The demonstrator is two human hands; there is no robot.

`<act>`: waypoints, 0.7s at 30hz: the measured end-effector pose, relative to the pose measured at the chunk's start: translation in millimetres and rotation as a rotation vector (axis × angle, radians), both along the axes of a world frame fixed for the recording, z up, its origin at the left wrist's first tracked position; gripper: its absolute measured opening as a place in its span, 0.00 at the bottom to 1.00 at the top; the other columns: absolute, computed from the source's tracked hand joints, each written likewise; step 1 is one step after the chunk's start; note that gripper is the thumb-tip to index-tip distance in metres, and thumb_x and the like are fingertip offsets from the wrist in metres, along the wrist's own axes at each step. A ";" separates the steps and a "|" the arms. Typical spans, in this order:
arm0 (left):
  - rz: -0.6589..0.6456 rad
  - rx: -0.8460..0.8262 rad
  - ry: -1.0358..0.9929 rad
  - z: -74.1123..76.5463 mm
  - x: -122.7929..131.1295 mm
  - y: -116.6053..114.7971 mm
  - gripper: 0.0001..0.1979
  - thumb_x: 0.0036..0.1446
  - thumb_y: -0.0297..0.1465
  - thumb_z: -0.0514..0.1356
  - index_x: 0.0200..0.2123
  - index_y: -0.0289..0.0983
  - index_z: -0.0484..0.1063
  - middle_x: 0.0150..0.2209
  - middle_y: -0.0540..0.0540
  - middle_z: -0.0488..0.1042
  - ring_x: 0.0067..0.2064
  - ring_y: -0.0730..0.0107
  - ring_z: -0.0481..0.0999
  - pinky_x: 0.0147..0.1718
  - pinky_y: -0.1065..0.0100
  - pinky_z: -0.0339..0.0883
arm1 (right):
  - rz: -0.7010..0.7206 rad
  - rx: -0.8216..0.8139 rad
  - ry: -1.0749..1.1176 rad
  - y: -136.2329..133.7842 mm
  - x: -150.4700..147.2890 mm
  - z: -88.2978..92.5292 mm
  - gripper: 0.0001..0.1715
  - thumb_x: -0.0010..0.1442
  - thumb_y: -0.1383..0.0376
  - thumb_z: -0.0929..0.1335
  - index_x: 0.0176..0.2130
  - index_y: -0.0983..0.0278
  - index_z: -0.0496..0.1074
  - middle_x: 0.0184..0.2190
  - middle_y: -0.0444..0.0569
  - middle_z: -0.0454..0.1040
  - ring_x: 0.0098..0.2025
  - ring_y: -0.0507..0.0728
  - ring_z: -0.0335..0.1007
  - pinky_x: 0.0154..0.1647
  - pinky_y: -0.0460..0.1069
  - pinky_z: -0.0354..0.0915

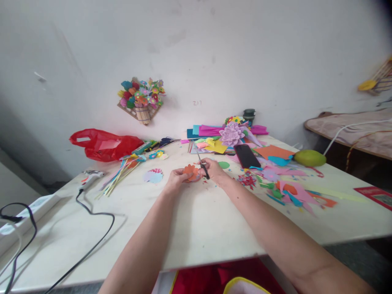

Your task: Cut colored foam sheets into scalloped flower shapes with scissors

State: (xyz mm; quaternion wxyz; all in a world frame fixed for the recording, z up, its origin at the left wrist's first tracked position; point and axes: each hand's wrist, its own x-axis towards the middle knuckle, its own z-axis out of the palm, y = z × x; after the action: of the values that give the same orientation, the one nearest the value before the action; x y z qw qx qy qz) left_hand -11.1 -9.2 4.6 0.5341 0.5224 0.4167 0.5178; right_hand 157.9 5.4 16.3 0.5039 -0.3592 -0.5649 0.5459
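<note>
My left hand [175, 180] is closed on an orange flower-shaped paper cutout [190, 171], held just above the white table [196, 220]. My right hand [213, 170] grips a pair of scissors [200, 160] with dark handles; the blades point up and away past the cutout's right edge. Both hands meet at the middle of the table. Small paper scraps lie just beyond them.
A black phone [246, 156], paper flowers and coloured sheets [232, 134] lie at the back. Cut scraps [290, 192] cover the right side, beside a green oval object [310, 158]. A red plastic bag [104, 145], sticks [121, 175], a glue gun [90, 179] and black cable [92, 212] lie left.
</note>
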 end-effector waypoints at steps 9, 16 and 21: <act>0.040 -0.011 -0.040 -6.3 -4.1 5.5 0.15 0.32 0.34 0.71 0.27 0.33 0.79 0.27 0.43 0.79 0.30 0.60 0.77 0.34 0.61 0.69 | -0.069 0.004 -0.024 2.2 2.0 0.4 0.19 0.36 0.68 0.71 0.33 0.64 0.67 0.16 0.38 0.69 0.18 0.50 0.63 0.21 0.45 0.58; 0.048 -0.007 -0.067 -5.0 -5.7 5.5 0.15 0.32 0.34 0.72 0.25 0.33 0.78 0.26 0.44 0.78 0.29 0.62 0.76 0.34 0.63 0.68 | -0.176 -0.034 -0.234 13.7 10.3 -7.4 0.17 0.39 0.68 0.73 0.33 0.62 0.69 0.18 0.41 0.70 0.18 0.53 0.65 0.20 0.46 0.58; 0.031 -0.011 -0.094 -2.3 -6.2 2.8 0.15 0.32 0.36 0.73 0.24 0.33 0.78 0.27 0.44 0.78 0.30 0.65 0.76 0.37 0.64 0.69 | -0.326 0.235 -0.784 18.2 17.7 -12.4 0.08 0.40 0.63 0.75 0.21 0.62 0.73 0.20 0.49 0.74 0.28 0.58 0.71 0.27 0.48 0.59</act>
State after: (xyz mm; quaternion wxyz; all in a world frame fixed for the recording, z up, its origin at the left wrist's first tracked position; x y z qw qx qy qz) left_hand -17.3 -6.4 2.3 0.5482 0.4880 0.4019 0.5475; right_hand 175.5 23.6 3.9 0.3685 -0.5639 -0.7074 0.2138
